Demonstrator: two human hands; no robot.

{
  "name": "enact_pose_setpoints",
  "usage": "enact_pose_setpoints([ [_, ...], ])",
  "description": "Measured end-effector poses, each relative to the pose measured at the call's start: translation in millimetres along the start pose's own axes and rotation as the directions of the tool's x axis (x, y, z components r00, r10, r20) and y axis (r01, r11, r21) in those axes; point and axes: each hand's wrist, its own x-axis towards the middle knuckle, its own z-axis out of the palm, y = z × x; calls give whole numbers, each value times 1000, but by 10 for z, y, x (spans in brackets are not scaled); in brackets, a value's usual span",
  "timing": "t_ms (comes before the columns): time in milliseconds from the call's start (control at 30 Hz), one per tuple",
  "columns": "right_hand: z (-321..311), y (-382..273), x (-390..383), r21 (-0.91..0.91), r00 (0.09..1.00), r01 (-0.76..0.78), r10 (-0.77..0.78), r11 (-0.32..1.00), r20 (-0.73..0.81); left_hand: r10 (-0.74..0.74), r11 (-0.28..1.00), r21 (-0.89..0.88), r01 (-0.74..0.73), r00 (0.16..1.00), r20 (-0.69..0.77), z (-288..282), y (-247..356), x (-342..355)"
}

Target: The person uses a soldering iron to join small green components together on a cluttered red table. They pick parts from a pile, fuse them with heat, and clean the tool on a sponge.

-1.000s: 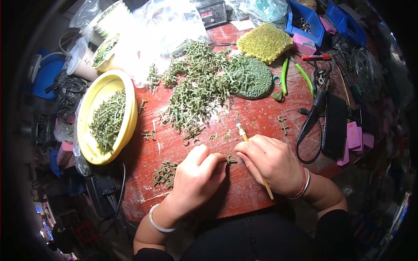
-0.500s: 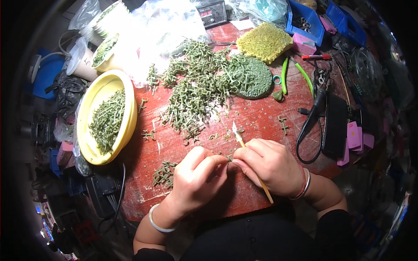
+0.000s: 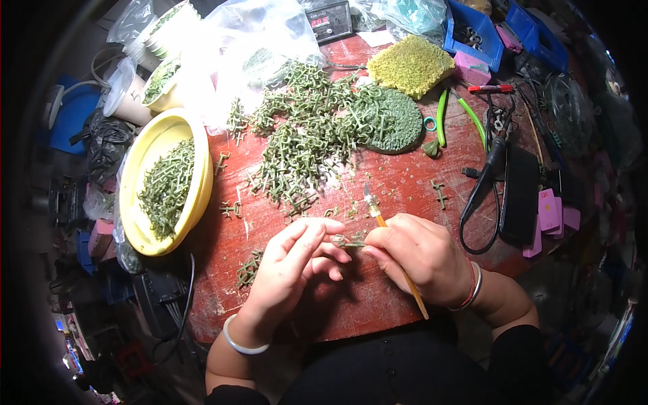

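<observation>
My left hand (image 3: 290, 263), fingers apart, is beside a small green piece (image 3: 354, 242) held at my right hand's thumb. My right hand (image 3: 422, 260) grips a craft knife (image 3: 414, 293) with a wooden handle, its blade pointing away from me. A small group of green pieces (image 3: 248, 270) lies left of my left hand. Beyond my hands is a large heap of similar branched pieces (image 3: 300, 131) on the red tabletop (image 3: 236, 304). At the left, a yellow oval basin (image 3: 131, 189) holds more pieces.
Behind are plastic bags (image 3: 250, 34), tubs (image 3: 131, 94), a yellow textured pad (image 3: 408, 64), a green round pad (image 3: 395, 128) and blue bins (image 3: 472, 34). To the right lie green-handled pliers (image 3: 440, 118), a corded tool (image 3: 493, 158), a black rectangular object (image 3: 520, 196) and pink blocks (image 3: 548, 212).
My left hand has shifted slightly left and up and its curled fingers have spread. The green piece now sits at my right thumb. My right hand keeps the knife, slightly shifted.
</observation>
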Motion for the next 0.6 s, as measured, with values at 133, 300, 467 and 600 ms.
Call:
enact_pose_setpoints([
  [133,13,15,-26,-12,999,28,-27,1000,30,-111,992,-57,116,990,84,12,18,25],
  [300,34,18,-39,-23,997,62,-61,998,39,-120,993,-11,121,991,62,29,41,0],
  [467,10,-3,-23,-58,994,81,-76,995,85,-143,990,0,143,990,22,46,47,-8],
  [600,13,-2,-27,-60,992,97,-91,993,86,-133,990,-29,135,990,56,29,33,-3],
])
